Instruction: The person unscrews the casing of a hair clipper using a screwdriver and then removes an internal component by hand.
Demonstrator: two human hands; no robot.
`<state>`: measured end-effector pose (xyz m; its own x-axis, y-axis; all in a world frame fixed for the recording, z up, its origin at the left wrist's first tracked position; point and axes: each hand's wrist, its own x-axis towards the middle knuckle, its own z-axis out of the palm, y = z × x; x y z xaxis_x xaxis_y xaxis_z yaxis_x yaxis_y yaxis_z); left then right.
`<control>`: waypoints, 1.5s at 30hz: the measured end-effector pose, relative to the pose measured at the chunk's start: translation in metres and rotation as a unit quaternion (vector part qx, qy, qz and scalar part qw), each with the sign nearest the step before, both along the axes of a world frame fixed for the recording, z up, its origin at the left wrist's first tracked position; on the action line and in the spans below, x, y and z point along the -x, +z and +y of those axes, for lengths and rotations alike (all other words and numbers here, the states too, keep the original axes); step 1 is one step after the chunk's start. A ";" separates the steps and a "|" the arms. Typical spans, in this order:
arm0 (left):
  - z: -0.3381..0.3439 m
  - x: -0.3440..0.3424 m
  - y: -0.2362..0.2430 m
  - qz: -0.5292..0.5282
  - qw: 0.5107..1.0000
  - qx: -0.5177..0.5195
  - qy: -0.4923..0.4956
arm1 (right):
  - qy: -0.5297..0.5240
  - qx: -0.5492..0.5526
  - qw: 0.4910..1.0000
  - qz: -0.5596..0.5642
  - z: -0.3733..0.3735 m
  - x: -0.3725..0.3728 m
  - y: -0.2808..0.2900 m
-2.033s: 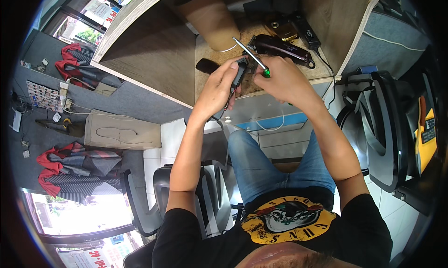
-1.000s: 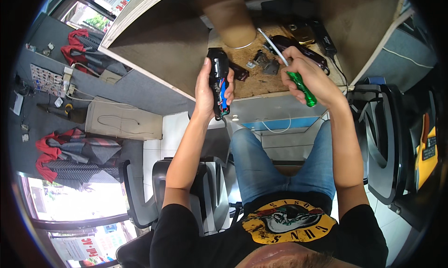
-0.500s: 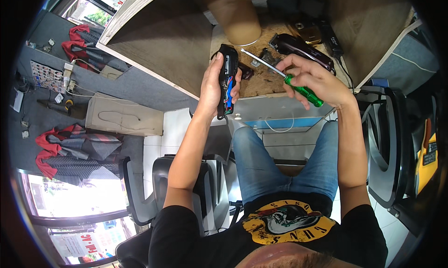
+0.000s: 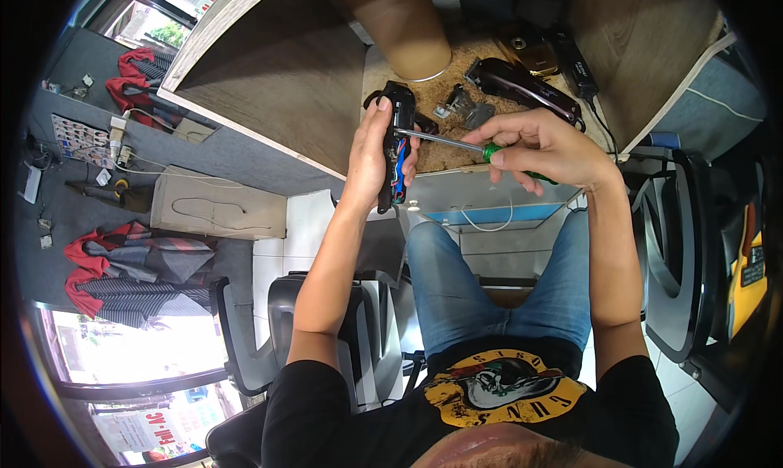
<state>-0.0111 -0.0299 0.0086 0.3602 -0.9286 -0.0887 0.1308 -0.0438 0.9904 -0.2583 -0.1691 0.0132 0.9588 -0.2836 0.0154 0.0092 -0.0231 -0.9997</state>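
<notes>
My left hand (image 4: 369, 152) is closed around an opened hair clipper (image 4: 399, 109), its black body upright and its inside facing right. Coloured wires and a blue battery-like cylinder (image 4: 399, 160) show in the casing. Between the fingers of my right hand (image 4: 555, 147) is a screwdriver (image 4: 449, 141) with a green handle and a metal shaft. Its tip meets the clipper's inner side near the middle; the exact contact spot is too small to make out. Small dark clipper parts (image 4: 469, 109) lie on the shelf just beyond the shaft.
A dark maroon hair clipper (image 4: 522, 89) lies at the shelf's right, beside a gold device (image 4: 534, 56) and a black corded one (image 4: 573, 67). A tan cylinder (image 4: 404, 32) stands at the back. Wooden side panels (image 4: 269, 85) enclose the shelf. A chair armrest (image 4: 673, 248) is at right.
The screwdriver has moved left and its shaft has levelled out, bringing the tip from open air to the clipper. My left hand has stayed nearly in place.
</notes>
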 end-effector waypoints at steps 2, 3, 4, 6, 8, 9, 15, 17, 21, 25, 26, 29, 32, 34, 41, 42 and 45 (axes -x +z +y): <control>0.000 0.001 0.001 0.002 1.000 0.003 0.001 | -0.005 -0.004 1.000 0.003 0.000 0.000 0.001; 0.000 0.001 0.001 0.003 1.000 0.002 0.002 | -0.009 -0.007 1.000 0.006 0.000 0.001 0.001; 0.000 0.001 0.001 -0.002 1.000 0.003 0.000 | -0.009 -0.008 1.000 0.007 0.000 0.001 0.001; 0.000 0.002 0.002 -0.005 1.000 0.004 -0.002 | -0.013 -0.008 1.000 0.013 0.001 0.001 0.001; 0.000 0.003 0.002 -0.021 1.000 0.006 0.000 | -0.016 -0.005 1.000 0.016 0.002 0.001 0.003; 0.000 0.001 0.002 -0.020 1.000 0.006 0.000 | -0.018 -0.002 1.000 0.018 0.002 0.001 0.003; 0.001 0.000 0.003 0.001 1.000 0.008 -0.027 | -0.022 -0.006 0.999 0.024 0.003 0.001 0.004; 0.001 0.000 0.001 -0.010 1.000 0.012 -0.022 | -0.022 -0.003 0.999 0.028 0.003 0.000 0.004; 0.000 0.011 0.009 -0.069 0.997 0.035 -0.002 | -0.014 -0.038 0.999 0.028 0.000 0.002 0.007; 0.001 0.008 0.011 -0.067 0.997 0.028 -0.027 | 0.001 -0.061 0.998 0.028 -0.005 0.001 0.007; 0.001 0.008 0.011 -0.057 0.998 0.025 -0.033 | 0.006 -0.055 0.998 0.029 -0.006 0.001 0.006; 0.001 0.009 0.012 -0.049 0.998 0.022 -0.028 | -0.006 0.006 0.998 0.062 0.003 0.003 0.015; 0.000 0.008 0.011 -0.039 0.998 0.022 -0.039 | -0.039 0.190 0.978 0.079 0.018 0.004 0.025; 0.000 0.010 0.013 -0.051 0.998 0.015 -0.040 | -0.055 0.314 0.946 0.062 0.029 0.005 0.026; 0.000 0.008 0.014 -0.051 0.997 0.019 -0.051 | -0.044 0.145 0.986 0.063 0.037 0.007 0.025; 0.001 0.007 0.013 -0.050 0.997 0.019 -0.050 | 0.010 -0.025 0.994 0.103 0.034 0.005 0.021; 0.002 0.003 0.010 -0.038 0.996 0.039 -0.078 | 0.023 -0.178 0.981 0.069 0.041 0.005 0.015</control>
